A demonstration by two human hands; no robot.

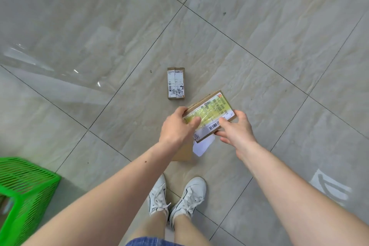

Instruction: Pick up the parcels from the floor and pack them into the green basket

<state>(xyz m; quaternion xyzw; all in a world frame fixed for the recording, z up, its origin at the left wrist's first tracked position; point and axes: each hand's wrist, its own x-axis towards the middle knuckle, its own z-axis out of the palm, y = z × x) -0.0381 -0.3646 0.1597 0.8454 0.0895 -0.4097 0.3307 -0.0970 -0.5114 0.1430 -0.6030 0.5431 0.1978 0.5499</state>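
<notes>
Fingers [194,124] around brown (yellow-labelled) parcel [211,115]

Large glossy grey floor tiles [249,32] with dark grout lines, streaked by window glare.

Bright even daylight; window glare streaks on glossy floor [60,70] at left; wide-angle bending at edges.
</notes>
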